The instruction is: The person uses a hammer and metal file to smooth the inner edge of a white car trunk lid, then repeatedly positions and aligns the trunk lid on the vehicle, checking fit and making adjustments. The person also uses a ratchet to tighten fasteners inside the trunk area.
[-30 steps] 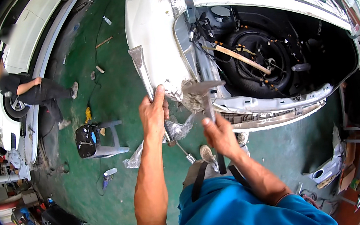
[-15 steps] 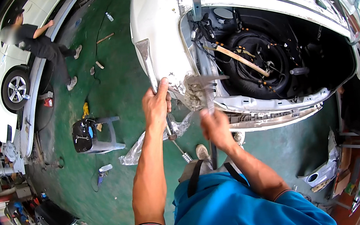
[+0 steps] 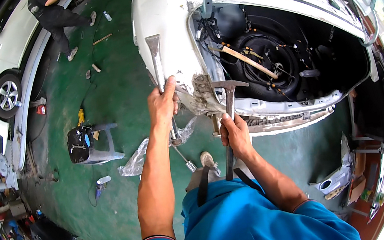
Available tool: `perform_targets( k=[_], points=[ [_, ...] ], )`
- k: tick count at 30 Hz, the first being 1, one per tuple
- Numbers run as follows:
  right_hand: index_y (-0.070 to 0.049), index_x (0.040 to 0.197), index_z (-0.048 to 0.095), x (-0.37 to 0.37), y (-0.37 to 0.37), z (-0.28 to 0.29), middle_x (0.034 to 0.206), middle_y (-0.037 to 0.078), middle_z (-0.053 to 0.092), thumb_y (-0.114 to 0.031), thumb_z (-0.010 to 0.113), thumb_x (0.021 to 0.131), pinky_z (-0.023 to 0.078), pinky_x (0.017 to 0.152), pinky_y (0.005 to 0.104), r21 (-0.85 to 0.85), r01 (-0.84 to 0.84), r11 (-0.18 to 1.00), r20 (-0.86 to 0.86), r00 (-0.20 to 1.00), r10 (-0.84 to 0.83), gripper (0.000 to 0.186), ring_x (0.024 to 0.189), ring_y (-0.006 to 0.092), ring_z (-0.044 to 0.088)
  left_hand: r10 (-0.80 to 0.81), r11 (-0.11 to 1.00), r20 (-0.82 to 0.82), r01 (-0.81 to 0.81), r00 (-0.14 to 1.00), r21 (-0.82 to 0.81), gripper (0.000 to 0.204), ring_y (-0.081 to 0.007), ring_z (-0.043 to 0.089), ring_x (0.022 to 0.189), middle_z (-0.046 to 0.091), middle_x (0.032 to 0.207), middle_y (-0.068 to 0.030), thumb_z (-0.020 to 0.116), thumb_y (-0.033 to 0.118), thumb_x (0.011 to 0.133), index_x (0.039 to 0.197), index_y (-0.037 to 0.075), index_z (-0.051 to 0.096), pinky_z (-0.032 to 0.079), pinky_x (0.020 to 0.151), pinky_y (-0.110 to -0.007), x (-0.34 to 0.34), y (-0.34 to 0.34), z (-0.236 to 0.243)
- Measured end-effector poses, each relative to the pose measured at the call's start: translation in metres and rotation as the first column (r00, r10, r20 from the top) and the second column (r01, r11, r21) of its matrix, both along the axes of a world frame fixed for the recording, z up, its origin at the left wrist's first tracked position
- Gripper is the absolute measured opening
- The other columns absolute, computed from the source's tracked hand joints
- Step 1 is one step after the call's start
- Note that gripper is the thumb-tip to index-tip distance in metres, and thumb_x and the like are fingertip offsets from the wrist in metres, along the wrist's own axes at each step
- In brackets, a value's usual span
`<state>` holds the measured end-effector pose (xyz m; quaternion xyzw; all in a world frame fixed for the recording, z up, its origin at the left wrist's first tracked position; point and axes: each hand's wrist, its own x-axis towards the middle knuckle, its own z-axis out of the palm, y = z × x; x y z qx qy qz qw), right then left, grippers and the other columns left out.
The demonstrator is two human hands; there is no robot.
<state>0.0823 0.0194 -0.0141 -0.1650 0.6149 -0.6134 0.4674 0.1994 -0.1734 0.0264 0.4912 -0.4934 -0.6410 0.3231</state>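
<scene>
Left hand (image 3: 162,105): closed around a long grey steel bar with a flared flat blade (image 3: 158,68). The blade, dull and scuffed, points to twelve o'clock from the fist and overlaps the smooth white painted metal car body (image 3: 160,16) in view; contact cannot be determined. The shank emerges toward six o'clock, where a brownish collar shows.

Right hand (image 3: 236,136): gripping a grey steel hammer with a long narrow head (image 3: 230,102) by its shaft. The head lies crosswise, nine to three o'clock; the dark lower handle emerges between six and seven.

At eleven o'clock from the right hand is a rough grey-brown damaged corner (image 3: 203,89) of the body (paint is missing there and the surface is uneven). Between one and two o'clock from the hammer head, a pale straight wooden handle (image 3: 250,61) lies across the open black boot (image 3: 342,69).
</scene>
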Motion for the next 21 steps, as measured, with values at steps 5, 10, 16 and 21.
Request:
perform_targets(
  k=[5,10,16,21],
  points=[
    [-0.005,0.089,0.049,0.017,-0.001,-0.011,0.062,0.002,0.051,-0.04,0.053,0.104,0.037,0.042,0.0273,-0.025,0.009,1.0,0.045,0.999,-0.008,0.039,0.047,0.0107,0.048,-0.006,1.0,0.007,0.006,1.0,0.005,0.045,-0.0089,0.049,0.046,0.056,0.065,-0.0015,0.071,0.048,0.091,0.084,0.007,0.055,0.038,0.04,-0.026,-0.001,0.001,0.001],
    [-0.005,0.089,0.048,0.038,-0.006,-0.007,0.064,0.003,0.051,-0.039,0.055,0.104,0.039,0.043,0.0276,-0.004,-0.068,0.998,0.049,0.996,0.068,0.038,0.048,0.0118,0.05,-0.043,0.999,0.067,0.043,0.997,-0.009,0.047,-0.0102,0.049,0.047,0.055,0.067,-0.003,0.069,0.052,0.092,0.086,0.007,0.054,0.038,0.041,-0.027,-0.002,-0.003,0.0],
    [-0.005,0.087,0.049,-0.002,0.002,0.007,0.061,0.0,0.051,-0.038,0.054,0.104,0.037,0.042,0.0256,-0.071,0.119,0.99,0.011,0.993,-0.119,0.038,0.046,0.0086,0.046,-0.035,0.999,0.064,0.035,0.997,0.007,0.049,-0.0116,0.047,0.048,0.053,0.067,-0.0033,0.066,0.054,0.093,0.082,0.009,0.051,0.038,0.044,-0.028,0.002,-0.001,-0.001],
    [-0.002,0.087,0.049,0.018,-0.002,-0.015,0.063,0.007,0.055,-0.038,0.054,0.103,0.044,0.048,0.032,0.032,0.143,0.989,-0.076,0.987,-0.141,0.04,0.052,0.0152,0.052,-0.029,0.999,0.043,0.028,0.999,0.028,0.047,-0.0118,0.048,0.047,0.055,0.066,-0.004,0.067,0.05,0.094,0.085,0.006,0.053,0.039,0.043,-0.029,-0.004,-0.001,0.0]
  ],
)
